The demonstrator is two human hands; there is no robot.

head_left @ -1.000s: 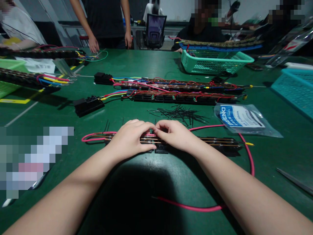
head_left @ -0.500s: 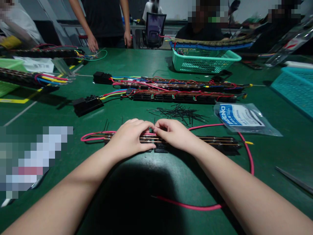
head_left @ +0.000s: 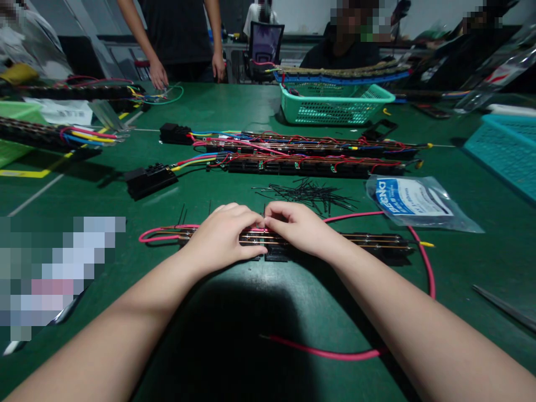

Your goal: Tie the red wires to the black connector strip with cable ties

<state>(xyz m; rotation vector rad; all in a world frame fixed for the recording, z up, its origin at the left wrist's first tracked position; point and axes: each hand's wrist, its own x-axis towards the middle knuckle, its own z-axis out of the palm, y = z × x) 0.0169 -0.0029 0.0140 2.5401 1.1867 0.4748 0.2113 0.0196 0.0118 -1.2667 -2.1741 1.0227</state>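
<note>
A black segmented strip with copper-coloured rods (head_left: 368, 241) lies crosswise in front of me. Along its far side runs a thick pink-red cable (head_left: 426, 262), looped at the left end, its bare end curving back towards me. My left hand (head_left: 228, 231) straddles the strip, thumb on the near side, index finger at the cable, gripping it. Fingertips of my right hand (head_left: 295, 226) are pinched together beside that index finger, on what appears to be a black cable tie, mostly hidden. Several thin black ties (head_left: 183, 215) stick up behind the strip's left part.
Beyond the strip lie a pile of black cable ties (head_left: 312, 195), a labelled plastic bag (head_left: 422, 204) and two wired strips (head_left: 301, 163). Tweezers (head_left: 502, 310) rest at right. Farther off are a green basket (head_left: 339, 109), a blue basket (head_left: 502, 151) and co-workers (head_left: 176, 33).
The green basket at the back, with the long strip on top, has shifted left. My hands have stayed almost in place, the right fingertips moving only slightly.
</note>
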